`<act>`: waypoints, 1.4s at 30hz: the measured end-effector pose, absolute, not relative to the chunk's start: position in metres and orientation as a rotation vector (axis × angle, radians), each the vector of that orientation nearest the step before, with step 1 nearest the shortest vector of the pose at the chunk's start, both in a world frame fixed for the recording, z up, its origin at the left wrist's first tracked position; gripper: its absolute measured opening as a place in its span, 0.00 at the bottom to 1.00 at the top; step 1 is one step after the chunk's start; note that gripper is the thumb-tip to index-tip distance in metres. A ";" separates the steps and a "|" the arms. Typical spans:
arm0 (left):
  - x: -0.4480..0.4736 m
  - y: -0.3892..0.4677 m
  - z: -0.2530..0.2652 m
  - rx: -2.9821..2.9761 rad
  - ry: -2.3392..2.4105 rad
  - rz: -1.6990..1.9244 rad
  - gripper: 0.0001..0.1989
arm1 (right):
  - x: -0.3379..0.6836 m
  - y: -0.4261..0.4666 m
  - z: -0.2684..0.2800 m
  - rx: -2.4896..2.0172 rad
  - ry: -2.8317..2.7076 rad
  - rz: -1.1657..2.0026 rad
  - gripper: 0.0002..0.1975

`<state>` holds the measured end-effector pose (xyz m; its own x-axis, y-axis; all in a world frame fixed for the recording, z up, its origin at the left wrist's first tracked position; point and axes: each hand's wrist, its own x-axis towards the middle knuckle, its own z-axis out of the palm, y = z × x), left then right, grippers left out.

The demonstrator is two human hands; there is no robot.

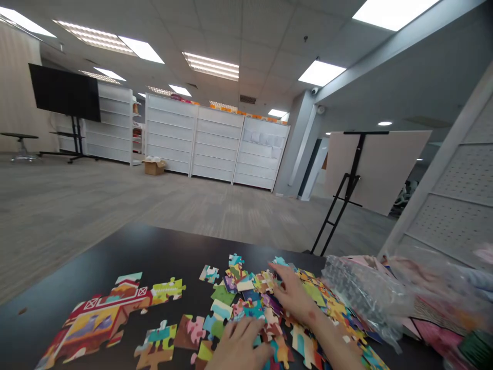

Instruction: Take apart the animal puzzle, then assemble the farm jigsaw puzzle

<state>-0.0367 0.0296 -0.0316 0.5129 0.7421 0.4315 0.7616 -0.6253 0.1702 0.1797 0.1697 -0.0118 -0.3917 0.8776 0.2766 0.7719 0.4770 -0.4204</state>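
A heap of colourful jigsaw puzzle pieces covers the middle and right of the dark table. My left hand rests over the near side of the heap, fingers spread and nothing visibly held. Farther out, my right hand reaches into the heap from the right; its fingers are apart, with the fingertips beside a tan piece. To the left lies a joined section of puzzle with a red barn picture. A green piece touches its right end. Between that section and the heap sits a loose piece showing legs in boots.
Clear plastic packaging and bagged pink items crowd the table's right side. Beyond the table stand an easel board, white shelves, a cardboard box and a screen on a wheeled stand.
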 end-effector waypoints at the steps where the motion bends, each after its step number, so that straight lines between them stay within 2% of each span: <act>1: -0.037 0.029 -0.031 -2.702 -1.343 -0.734 0.07 | 0.179 0.170 -0.013 -1.385 -2.293 0.320 0.32; 4: -0.037 0.028 -0.031 -2.705 -1.346 -0.715 0.06 | 0.179 0.172 -0.014 -1.443 -2.331 0.358 0.35; 19: -0.045 0.029 -0.029 -2.734 -1.368 -0.720 0.07 | 0.184 0.165 0.003 -1.262 -2.232 0.244 0.26; 22: -0.046 0.029 -0.028 -2.732 -1.375 -0.691 0.08 | 0.186 0.162 0.008 -1.219 -2.235 0.308 0.26; 29: -0.047 0.028 -0.027 -2.718 -1.355 -0.667 0.07 | 0.180 0.148 0.021 -1.120 -2.331 0.546 0.17; 34: -0.047 0.034 -0.034 -2.737 -1.328 -0.698 0.08 | 0.163 0.154 0.002 -1.194 -2.213 0.603 0.21; 38: -0.050 0.040 -0.031 -2.884 -1.338 -0.686 0.14 | 0.163 0.163 -0.009 -1.161 -1.842 0.895 0.30; 40: -0.055 0.040 -0.020 -2.935 -1.453 -0.789 0.20 | 0.167 0.166 -0.011 -1.095 -1.673 1.022 0.34; 42: -0.058 0.041 -0.006 -2.870 -1.649 -1.039 0.21 | 0.166 0.165 -0.009 -1.044 -1.583 1.095 0.32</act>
